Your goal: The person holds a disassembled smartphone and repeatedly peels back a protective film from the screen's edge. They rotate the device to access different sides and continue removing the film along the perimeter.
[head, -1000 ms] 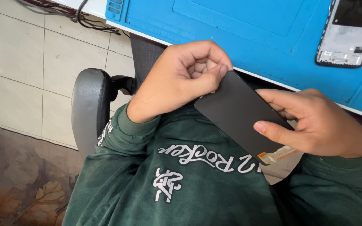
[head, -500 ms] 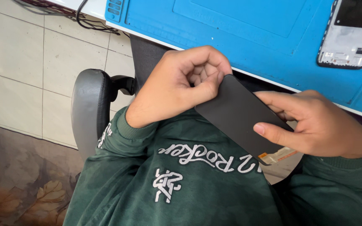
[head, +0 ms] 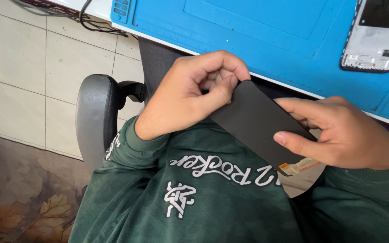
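Barely anything moved since earlier frame: left hand [head: 190, 96] still curled at top corner of black phone screen panel [head: 257, 123], thumb maybe pressing slightly tighter.

Surface: white desk edge with blue repair mat [head: 266, 31], stripped phone frame [head: 377, 36] on it at far right. Tiled floor, grey chair armrest [head: 95, 117], cables [head: 91, 18] at top left.

Left fingers bunched together, pinching panel's corner. Right hand [head: 343, 132] half open, thumb on panel face, fingers behind, gripping lower end. Panel tilted over lap, above green sweatshirt [head: 194, 193], orange flex strip [head: 300, 165] at bottom.

Phone repair bench: blue work mat [head: 257, 31], opened phone frame [head: 377, 38].
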